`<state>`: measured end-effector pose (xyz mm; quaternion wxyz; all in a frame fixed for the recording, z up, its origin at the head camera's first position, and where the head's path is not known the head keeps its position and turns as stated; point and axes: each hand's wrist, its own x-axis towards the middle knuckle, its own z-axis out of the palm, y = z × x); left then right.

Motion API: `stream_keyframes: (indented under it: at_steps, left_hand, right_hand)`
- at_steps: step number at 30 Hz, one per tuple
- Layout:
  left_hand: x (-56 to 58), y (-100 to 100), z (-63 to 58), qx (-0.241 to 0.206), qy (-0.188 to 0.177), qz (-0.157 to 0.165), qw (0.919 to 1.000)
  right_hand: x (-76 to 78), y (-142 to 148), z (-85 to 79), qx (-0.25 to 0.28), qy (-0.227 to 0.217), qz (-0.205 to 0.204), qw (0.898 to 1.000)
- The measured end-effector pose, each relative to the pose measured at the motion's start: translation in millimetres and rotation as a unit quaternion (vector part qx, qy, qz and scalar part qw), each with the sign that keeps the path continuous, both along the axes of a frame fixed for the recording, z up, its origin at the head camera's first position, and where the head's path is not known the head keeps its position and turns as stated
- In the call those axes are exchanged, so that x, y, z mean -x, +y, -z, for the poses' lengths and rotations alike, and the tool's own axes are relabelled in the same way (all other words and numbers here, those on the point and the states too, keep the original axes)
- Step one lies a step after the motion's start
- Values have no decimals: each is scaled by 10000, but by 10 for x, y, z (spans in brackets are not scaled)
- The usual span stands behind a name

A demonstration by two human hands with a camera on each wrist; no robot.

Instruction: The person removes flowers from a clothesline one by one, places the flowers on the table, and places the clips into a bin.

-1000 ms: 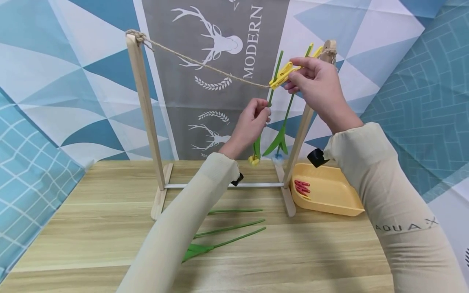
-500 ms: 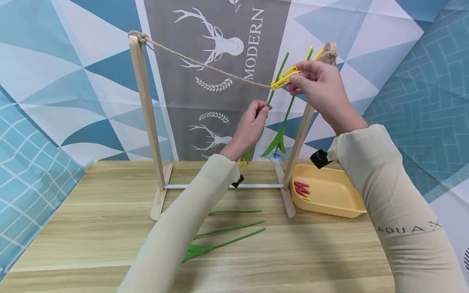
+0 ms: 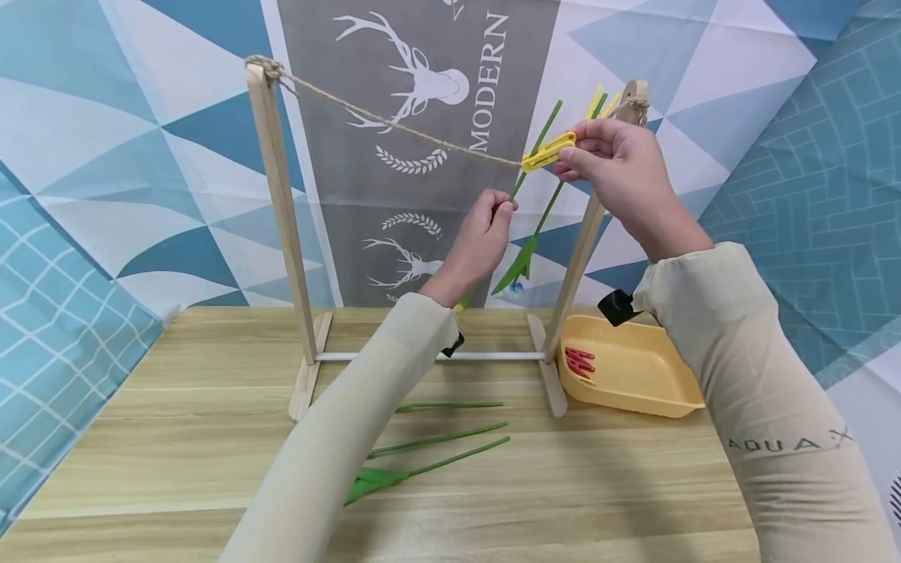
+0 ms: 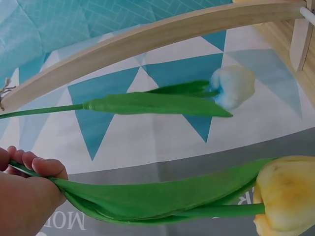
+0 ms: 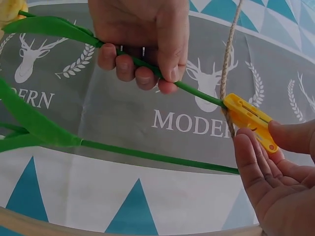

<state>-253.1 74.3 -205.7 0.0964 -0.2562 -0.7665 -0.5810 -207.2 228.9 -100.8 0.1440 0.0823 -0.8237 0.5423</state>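
My left hand [image 3: 486,238] grips the green stem of a yellow artificial tulip [image 4: 285,196], whose bloom points down. Above it, my right hand [image 3: 626,168] pinches a yellow clothespin [image 3: 549,152] between thumb and fingers. In the right wrist view the clothespin's nose sits at the twine [image 5: 227,59] and the tulip stem together. Beyond the right hand a white-and-blue tulip [image 4: 231,87] hangs bloom down from the line near the right post, by yellow clothespins [image 3: 594,100] partly hidden behind my hand.
Two wooden posts [image 3: 278,203] hold up the twine, joined low by a white rod [image 3: 500,356]. An orange tray [image 3: 640,367] with red clothespins [image 3: 579,360] stands right of the frame. Several green-stemmed flowers [image 3: 380,478] lie on the table, partly under my left arm.
The yellow tulip has tilted, its bloom swinging left behind my left wrist. My right fingers have shifted slightly right, and the clothespin's handles have come closer together. The hanging tulip has swung left.
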Motion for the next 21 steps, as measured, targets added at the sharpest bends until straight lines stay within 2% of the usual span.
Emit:
stream_keyframes:
  at_steps: [21]
  left_hand:
    - [-3,-144,-50,744,740,-453,9934]
  right_hand:
    - [-33,-42,64,649,564,-35,9963]
